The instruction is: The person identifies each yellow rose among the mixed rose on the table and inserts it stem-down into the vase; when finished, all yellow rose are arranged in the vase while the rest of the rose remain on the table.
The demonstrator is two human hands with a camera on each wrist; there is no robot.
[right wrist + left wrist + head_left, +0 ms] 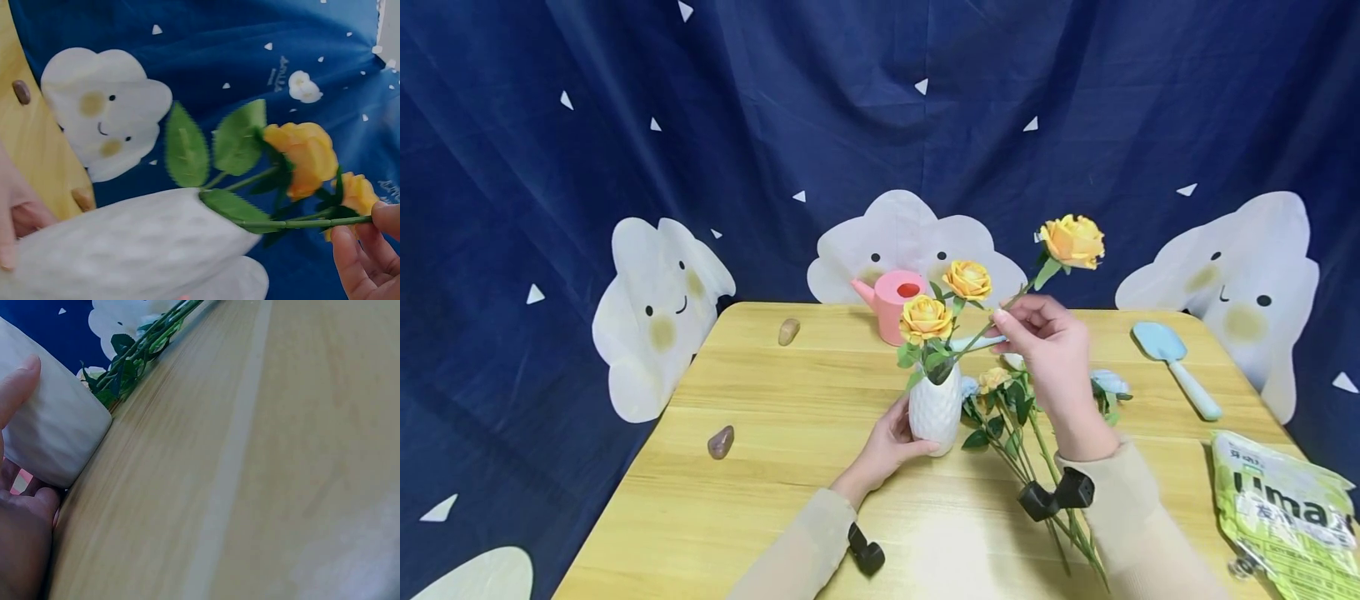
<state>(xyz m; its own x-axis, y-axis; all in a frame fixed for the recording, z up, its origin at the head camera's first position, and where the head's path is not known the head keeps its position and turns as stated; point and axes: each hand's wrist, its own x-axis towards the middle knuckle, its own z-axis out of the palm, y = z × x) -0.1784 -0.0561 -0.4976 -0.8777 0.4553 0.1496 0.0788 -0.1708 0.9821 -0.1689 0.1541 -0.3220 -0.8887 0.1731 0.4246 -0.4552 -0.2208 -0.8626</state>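
My left hand [889, 447] holds a white textured vase [935, 412] low on its side, thumb across the front near the base. Two yellow roses [926, 318] with green leaves stand in the vase. Between thumb and fingers, my right hand [1054, 358] pinches the green stem of another yellow rose [1072, 242], its bloom up and to the right of the hand. That stem [300, 223] slants down to the vase mouth, where its lower end is hidden. In the left wrist view the vase base [72, 447] sits at the tabletop.
Right of the vase lie several flowers [1017, 417] with long stems, partly under my right forearm. A pink watering can [898, 304] stands behind. At the right are a blue toy shovel [1176, 367] and a green bag [1285, 508]. Two stones [721, 442] lie at the left.
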